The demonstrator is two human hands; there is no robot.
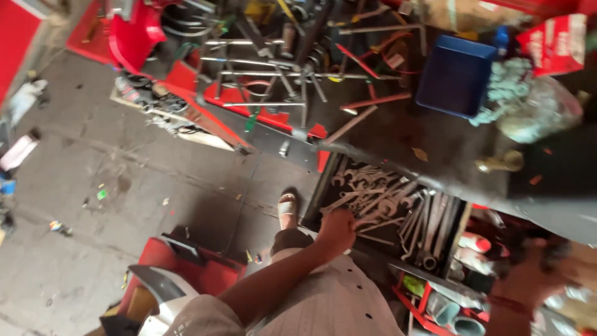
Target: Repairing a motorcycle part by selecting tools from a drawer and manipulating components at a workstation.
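An open drawer (pixel 318 186) under a dark workbench holds several grey steel wrenches (pixel 388 202) in a loose pile. My left hand (pixel 336 230) reaches into the drawer's near left corner, its fingers curled around the end of one wrench (pixel 349 200) in the pile. My right hand (pixel 528 274) is lower right, in front of shelves beside the drawer. It is blurred, with a red band on the wrist, and something dark shows at its fingertips. Whether it holds that thing is unclear.
The bench top carries long metal bars and tools (pixel 280 68), a blue tray (pixel 457 74), a clear bag of pale rope (pixel 528 106), a red carton (pixel 553 43) and a brass fitting (pixel 500 163). My sandalled foot (pixel 287 208) stands on grey concrete floor (pixel 93 168). A red box (pixel 186 261) sits lower left.
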